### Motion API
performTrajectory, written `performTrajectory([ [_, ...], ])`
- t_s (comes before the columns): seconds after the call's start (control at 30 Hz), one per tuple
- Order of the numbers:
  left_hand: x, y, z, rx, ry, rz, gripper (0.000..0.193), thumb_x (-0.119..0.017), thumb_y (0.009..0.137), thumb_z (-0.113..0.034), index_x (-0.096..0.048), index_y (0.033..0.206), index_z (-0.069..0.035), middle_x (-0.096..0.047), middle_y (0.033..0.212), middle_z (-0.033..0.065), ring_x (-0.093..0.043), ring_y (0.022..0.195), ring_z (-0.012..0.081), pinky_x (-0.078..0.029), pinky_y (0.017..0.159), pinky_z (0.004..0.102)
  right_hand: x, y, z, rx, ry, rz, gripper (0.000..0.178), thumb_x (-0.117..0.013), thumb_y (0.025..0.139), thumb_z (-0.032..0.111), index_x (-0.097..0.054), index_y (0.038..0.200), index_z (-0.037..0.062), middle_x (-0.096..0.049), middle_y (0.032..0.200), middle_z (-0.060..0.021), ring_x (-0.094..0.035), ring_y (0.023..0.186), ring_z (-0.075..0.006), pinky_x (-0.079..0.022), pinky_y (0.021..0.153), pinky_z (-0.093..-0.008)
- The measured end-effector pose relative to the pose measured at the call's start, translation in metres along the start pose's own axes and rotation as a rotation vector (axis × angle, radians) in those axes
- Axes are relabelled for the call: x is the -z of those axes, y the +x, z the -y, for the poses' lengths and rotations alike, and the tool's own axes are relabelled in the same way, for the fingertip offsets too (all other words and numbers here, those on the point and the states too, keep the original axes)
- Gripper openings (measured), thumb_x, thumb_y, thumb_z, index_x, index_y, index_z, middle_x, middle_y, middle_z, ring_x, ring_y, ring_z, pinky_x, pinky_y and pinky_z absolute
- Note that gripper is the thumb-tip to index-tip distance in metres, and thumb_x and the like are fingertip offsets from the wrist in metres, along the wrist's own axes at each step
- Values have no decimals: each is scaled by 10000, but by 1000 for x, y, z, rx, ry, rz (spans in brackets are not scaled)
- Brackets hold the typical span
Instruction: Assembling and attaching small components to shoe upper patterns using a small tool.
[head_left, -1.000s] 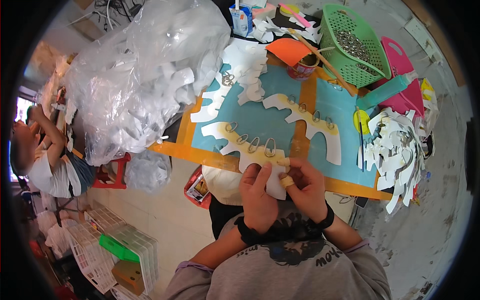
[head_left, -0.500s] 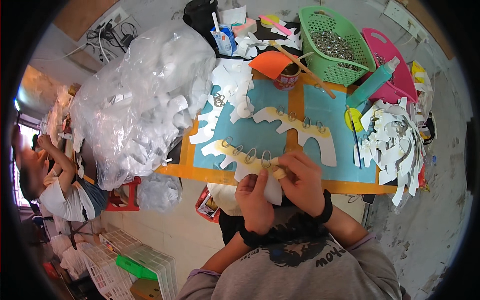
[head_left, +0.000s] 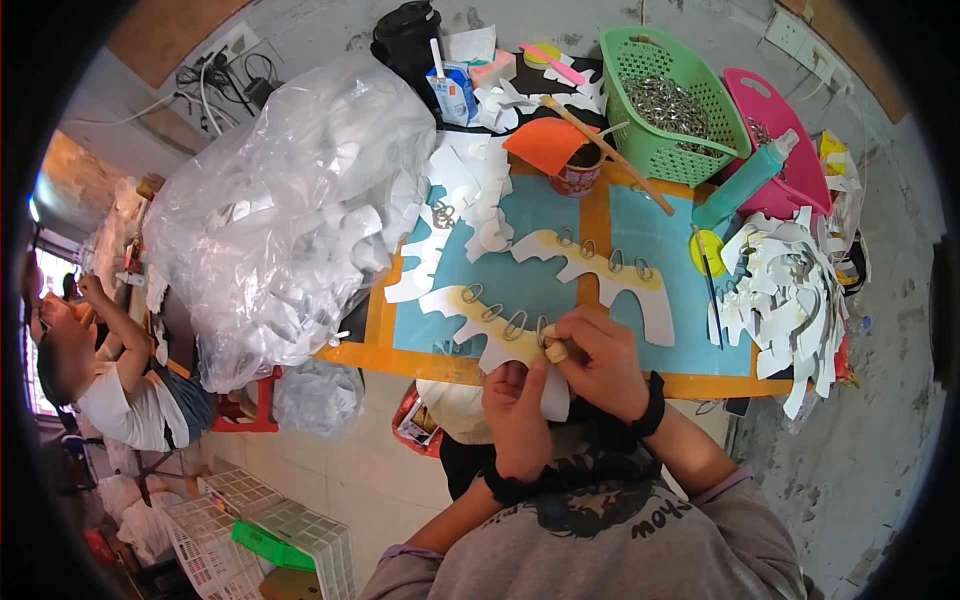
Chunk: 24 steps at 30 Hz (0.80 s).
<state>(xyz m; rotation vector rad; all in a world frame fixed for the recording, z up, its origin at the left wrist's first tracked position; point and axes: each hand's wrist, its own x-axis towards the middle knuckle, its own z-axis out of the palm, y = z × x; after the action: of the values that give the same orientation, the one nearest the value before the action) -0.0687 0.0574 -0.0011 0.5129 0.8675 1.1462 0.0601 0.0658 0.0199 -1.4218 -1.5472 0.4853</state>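
Observation:
A white cut-out piece (head_left: 498,350) with scalloped edges and a yellowish band lies at the table's near edge, several oval metal rings (head_left: 515,325) set along the band. My left hand (head_left: 517,420) is closed on its near side, thumb on top. My right hand (head_left: 602,365), a beige wrap on one finger, pinches at its right end beside the last ring; the fingers hide exactly what they grip. Farther back, a similar white piece (head_left: 640,285) with rings lies flat on the blue table covering (head_left: 540,210).
Plastic-bagged white pieces (head_left: 270,220) bulk up at left. White cut-outs (head_left: 785,300) are heaped at right near a brush (head_left: 710,290) and teal bottle (head_left: 745,182). Behind stand a tin (head_left: 577,180) with a stick and a green basket (head_left: 690,155) of metal parts. A person (head_left: 130,385) sits far left.
The view has shifted slightly, so the table things appear a little lower. Both hands stay at the near white piece, with my right fingers closer to its last ring.

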Motion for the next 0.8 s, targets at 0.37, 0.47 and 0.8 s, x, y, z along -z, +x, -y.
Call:
performTrajectory([
  [0.37,-7,21,-86,-852,1356,486,325,-700,705,31,-552,993,6,-621,983,143,-596,976,292,-472,809,397,11,18,-16,302,-520,320,159,-635,693,73,-570,838,56,-527,801,-47,-585,715,-215,-474,529,-329],
  [0.47,-17,50,-72,-753,1332,653,381,-655,703,63,-522,1052,-17,-609,963,168,-568,942,368,-473,780,409,10,15,-17,293,-500,295,148,-627,699,71,-574,836,58,-535,810,-43,-588,737,-209,-475,530,-322],
  [0.8,-18,58,-56,-494,1419,669,361,-607,736,57,-494,1066,-38,-610,925,166,-572,906,372,-469,739,422,19,-6,-24,331,-424,226,180,-646,683,70,-591,853,52,-543,826,-28,-578,721,-198,-477,535,-316],
])
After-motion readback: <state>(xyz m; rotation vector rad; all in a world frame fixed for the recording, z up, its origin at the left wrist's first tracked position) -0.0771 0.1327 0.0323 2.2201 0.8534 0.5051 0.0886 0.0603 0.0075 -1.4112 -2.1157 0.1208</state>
